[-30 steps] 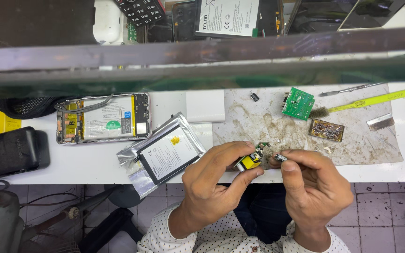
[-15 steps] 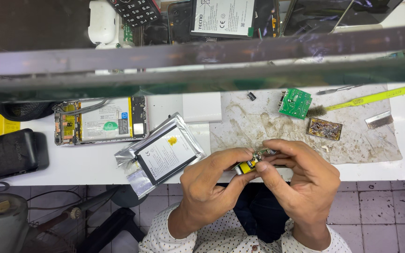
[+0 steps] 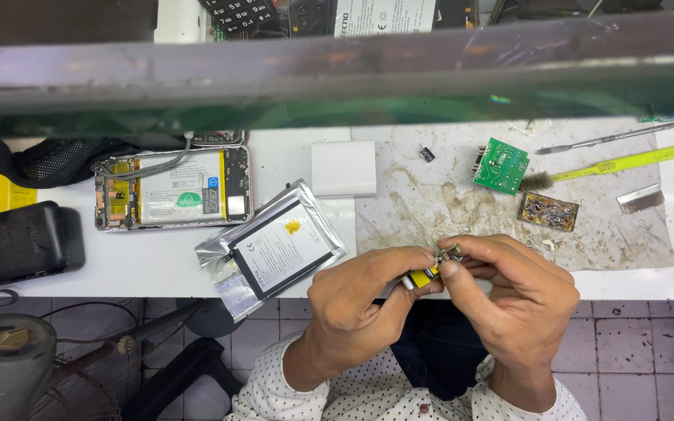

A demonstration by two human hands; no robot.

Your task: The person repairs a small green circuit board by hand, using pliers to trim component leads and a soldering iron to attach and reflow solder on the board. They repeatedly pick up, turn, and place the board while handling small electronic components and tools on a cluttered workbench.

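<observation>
My left hand (image 3: 356, 292) and my right hand (image 3: 512, 292) meet over the front edge of the white bench (image 3: 142, 261). Together they pinch a small yellow and black part with a metal end (image 3: 431, 269); the fingers hide most of it. Just left of my left hand lies a flat phone battery in a torn silver pouch (image 3: 274, 245). Beyond it sits an opened phone with its battery and boards bare (image 3: 173, 187).
A stained work mat (image 3: 462, 199) carries a green circuit board (image 3: 501, 165), a yellow-handled brush (image 3: 622, 162), a metal probe (image 3: 618, 136), a small tin of residue (image 3: 548, 211) and a metal blade (image 3: 640, 198). A white block (image 3: 343, 168) stands mid-bench; a black case (image 3: 13, 245) lies left. A shelf bar (image 3: 337, 66) crosses above.
My right hand has closed in from the right onto the small part and now grips it together with my left hand. The hands sit slightly lower in view.
</observation>
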